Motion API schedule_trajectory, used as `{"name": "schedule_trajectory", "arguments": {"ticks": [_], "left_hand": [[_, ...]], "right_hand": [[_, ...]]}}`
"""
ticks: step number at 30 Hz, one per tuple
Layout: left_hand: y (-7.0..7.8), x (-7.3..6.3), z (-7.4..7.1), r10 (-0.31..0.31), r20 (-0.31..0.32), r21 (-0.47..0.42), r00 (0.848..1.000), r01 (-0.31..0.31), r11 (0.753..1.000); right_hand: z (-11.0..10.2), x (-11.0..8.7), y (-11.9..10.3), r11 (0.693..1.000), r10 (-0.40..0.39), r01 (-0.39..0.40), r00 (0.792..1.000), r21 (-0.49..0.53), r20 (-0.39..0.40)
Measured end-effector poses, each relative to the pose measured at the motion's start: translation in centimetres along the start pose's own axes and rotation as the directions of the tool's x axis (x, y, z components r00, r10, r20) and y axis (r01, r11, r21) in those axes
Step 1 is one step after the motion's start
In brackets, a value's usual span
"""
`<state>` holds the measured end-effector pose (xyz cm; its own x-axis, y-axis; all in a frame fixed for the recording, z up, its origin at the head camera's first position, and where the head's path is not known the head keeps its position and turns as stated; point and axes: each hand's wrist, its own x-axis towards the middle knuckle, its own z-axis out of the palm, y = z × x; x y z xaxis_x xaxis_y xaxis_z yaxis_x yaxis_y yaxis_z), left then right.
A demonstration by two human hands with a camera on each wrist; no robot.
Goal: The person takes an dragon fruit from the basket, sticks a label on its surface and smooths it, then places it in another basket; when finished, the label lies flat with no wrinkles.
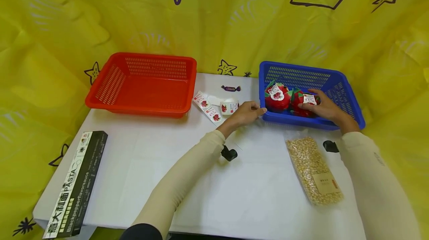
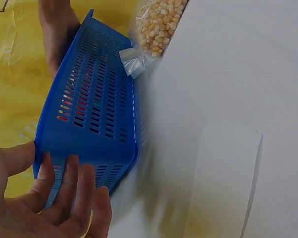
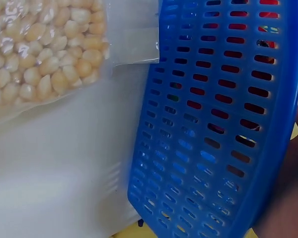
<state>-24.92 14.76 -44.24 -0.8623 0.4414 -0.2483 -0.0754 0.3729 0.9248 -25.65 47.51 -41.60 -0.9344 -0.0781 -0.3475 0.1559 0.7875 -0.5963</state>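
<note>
In the head view a blue basket [image 1: 340, 85] stands at the back right of the table. Two red dragon fruits with green tips lie inside it; the left dragon fruit [image 1: 277, 100] bears a white label. My right hand [image 1: 323, 106] reaches over the near rim and holds the right dragon fruit [image 1: 296, 102], also labelled. My left hand [image 1: 246, 114] pinches the basket's near left corner. In the left wrist view, the thumb [image 2: 21, 157] is at the rim and the fingers lie against the outer wall. The basket wall mostly hides the fruits in the right wrist view.
A red basket [image 1: 157, 96] stands at the back left. Between the baskets are a label strip [image 1: 207, 106], a label roll [image 1: 229, 107] and a wrapped candy [image 1: 231, 88]. A corn kernel bag [image 1: 311, 165] lies front right, a pasta box [image 1: 80, 180] far left.
</note>
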Motion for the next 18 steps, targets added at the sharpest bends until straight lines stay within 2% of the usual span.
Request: {"name": "schedule_trajectory", "arguments": {"ticks": [8, 13, 18], "left_hand": [[-0.11, 0.02, 0.16, 0.003, -0.004, -0.028, 1.000, -0.003, 1.000], [-0.36, 0.11, 0.38, 0.014, -0.025, -0.032, 1.000, -0.015, 0.999], [-0.42, -0.02, 0.48, 0.008, -0.030, -0.040, 1.000, -0.010, 0.999]], "right_hand": [[-0.02, -0.64, -0.21, 0.999, -0.028, 0.027, 0.999, -0.043, -0.018], [0.47, -0.51, -0.11, 0.994, -0.074, 0.066, 0.993, -0.087, -0.094], [0.94, -0.59, -0.13, 0.993, -0.092, 0.079, 0.983, -0.087, -0.161]]}}
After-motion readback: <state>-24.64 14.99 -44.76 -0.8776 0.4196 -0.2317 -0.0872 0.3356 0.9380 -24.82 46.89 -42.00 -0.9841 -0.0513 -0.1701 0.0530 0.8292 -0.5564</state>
